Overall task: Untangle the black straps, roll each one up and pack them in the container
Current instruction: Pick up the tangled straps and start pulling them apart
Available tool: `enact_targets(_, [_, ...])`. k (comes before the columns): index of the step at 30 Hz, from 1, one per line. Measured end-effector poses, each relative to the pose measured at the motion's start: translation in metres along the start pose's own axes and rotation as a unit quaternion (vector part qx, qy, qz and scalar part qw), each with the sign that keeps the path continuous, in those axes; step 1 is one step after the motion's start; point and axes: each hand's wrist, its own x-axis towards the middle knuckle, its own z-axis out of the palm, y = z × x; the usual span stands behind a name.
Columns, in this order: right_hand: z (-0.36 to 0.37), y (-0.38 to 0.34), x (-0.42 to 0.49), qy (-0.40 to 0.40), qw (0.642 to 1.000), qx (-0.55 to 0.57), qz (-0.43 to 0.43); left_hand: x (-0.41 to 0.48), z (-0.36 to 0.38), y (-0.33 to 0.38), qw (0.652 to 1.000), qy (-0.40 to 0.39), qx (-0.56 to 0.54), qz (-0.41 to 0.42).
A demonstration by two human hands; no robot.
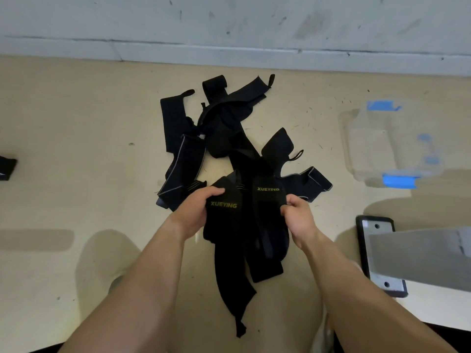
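Forearms (142,276) bare; left grip (196,211), right grip (299,216) bare.

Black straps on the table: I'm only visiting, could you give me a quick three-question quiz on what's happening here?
1. True or false: the left hand is empty.
2. Where is the clear container relative to the strap pile? A) the person's left B) the person's right C) on top of it
3. Fill in: both held straps carry the yellow word ____.
Key: 1 false, it grips a strap; 2 B; 3 XUEYING.

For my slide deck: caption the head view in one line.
Left hand and right hand each grip a black strap from the tangled pile; clear container at right.
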Motion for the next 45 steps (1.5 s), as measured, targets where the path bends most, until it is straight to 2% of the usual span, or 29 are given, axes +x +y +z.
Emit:
enact_targets(6, [0.006, 0.008, 0.000, -0.089, 0.993, -0.055, -0.048, 0.020, 0.034, -0.008, 0.999, -0.020, -0.022, -0.016])
enact_targets(10, [0.006, 0.003, -0.002, -0.154, 0.986, -0.057, -0.004, 0.034, 0.036, -0.020, 0.999, 0.015, 0.027, -0.010])
enact_targets(12, [0.007, 0.001, 0.000, -0.152, 0.986, 0.044, 0.045, 0.034, 0.034, -0.023, 1.000, 0.014, 0.026, -0.001])
enact_targets(14, [0.009, 0.001, 0.006, -0.152, 0.971, 0.166, 0.080, 0.028, 0.033, -0.022, 1.000, 0.006, 0.027, 0.012])
enact_targets(16, [0.013, -0.008, 0.007, -0.147, 0.963, 0.204, 0.092, 0.021, 0.030, -0.018, 0.999, -0.008, 0.043, 0.026])
enact_targets(19, [0.022, -0.027, 0.004, -0.119, 0.978, 0.155, 0.072, 0.009, 0.027, -0.008, 0.994, -0.030, 0.098, 0.039])
enact_targets(23, [0.026, -0.050, -0.006, -0.098, 0.988, 0.113, 0.031, -0.011, 0.032, 0.014, 0.983, -0.011, 0.172, 0.062])
enact_targets(27, [0.020, -0.089, -0.023, -0.098, 0.986, 0.135, -0.001, -0.030, 0.037, 0.042, 0.981, 0.025, 0.177, 0.075])
enact_targets(33, [0.006, -0.159, -0.057, -0.085, 0.991, 0.089, -0.050, -0.077, 0.041, 0.100, 0.986, 0.073, 0.124, 0.088])
enact_targets(37, [-0.007, -0.203, -0.081, -0.090, 0.992, 0.042, -0.077, -0.110, 0.047, 0.151, 0.969, 0.109, 0.179, 0.130])
enact_targets(45, [-0.032, -0.278, -0.138, -0.126, 0.981, -0.020, -0.144, -0.181, 0.065, 0.226, 0.929, 0.085, 0.291, 0.213])
